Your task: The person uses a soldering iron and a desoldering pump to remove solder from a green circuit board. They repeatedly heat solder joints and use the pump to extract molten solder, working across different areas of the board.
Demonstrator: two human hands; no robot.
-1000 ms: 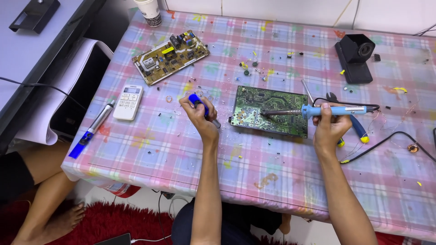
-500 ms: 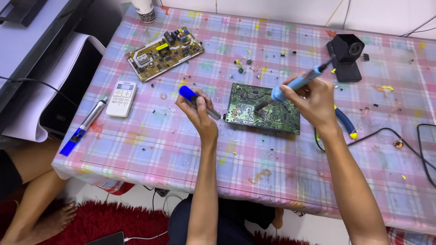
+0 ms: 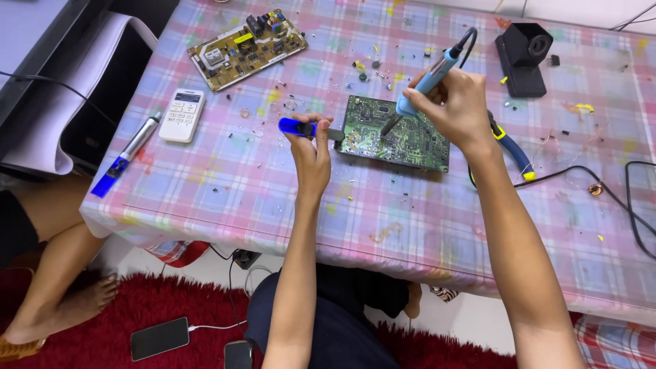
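Between our hands, green circuit board (image 3: pixel 396 133) on the desk (image 3: pixel 225 184), our left hand (image 3: pixel 311 154) closed around a blue-handled tool (image 3: pixel 295 127), our right hand (image 3: pixel 454 102) gripping a blue soldering iron (image 3: pixel 427 82), tip on the board.

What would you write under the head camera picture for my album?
Right hand tips a blue soldering iron onto a green circuit board; left hand holds a blue tool beside it.

Green circuit board (image 3: pixel 400 133) lay mid-table (image 3: pixel 225 198); second board (image 3: pixel 246 48) behind, left. Remote (image 3: pixel 182 115) left of both hands; pen tool (image 3: pixel 126 154) at left edge. Black stand (image 3: pixel 523 58) far right.
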